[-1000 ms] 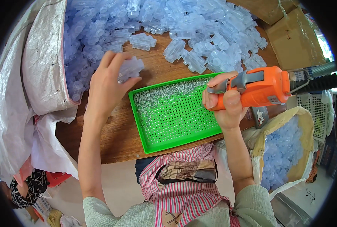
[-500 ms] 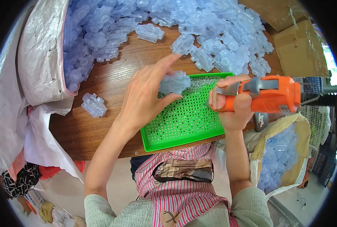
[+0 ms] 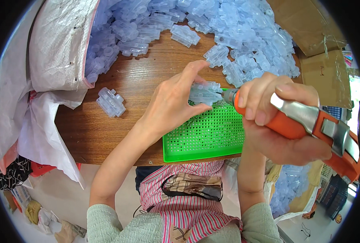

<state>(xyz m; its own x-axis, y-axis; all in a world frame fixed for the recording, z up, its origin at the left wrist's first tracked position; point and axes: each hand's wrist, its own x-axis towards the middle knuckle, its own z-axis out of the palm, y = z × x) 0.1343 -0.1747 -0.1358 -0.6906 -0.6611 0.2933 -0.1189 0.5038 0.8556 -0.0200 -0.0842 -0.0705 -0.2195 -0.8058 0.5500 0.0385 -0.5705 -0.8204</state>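
My left hand [image 3: 168,99] is closed round a clear bluish plastic part [image 3: 204,93], thumb and fingers at its two sides, above the far side of the green tray. In my right hand [image 3: 281,117] is an orange power screwdriver [image 3: 289,121], gripped round its body, with metal clips along it. Its grey nose points left at the right end of the plastic part; whether the tip touches cannot be made out. The green perforated tray [image 3: 204,155] lies under both hands, with small metal screws [image 3: 224,107] heaped along its far side.
Many similar plastic parts [image 3: 244,24] are piled across the back of the wooden table [image 3: 143,65]. One loose part [image 3: 110,102] lies at left, beside a white woven sack [image 3: 60,44]. A cardboard box [image 3: 325,77] stands at far right; an open sack of parts [image 3: 289,186] stands below.
The screwdriver has swung from lying over the tray to pointing at the plastic part, raised nearer the camera. The left hand still holds the part. The whole view has shifted slightly.
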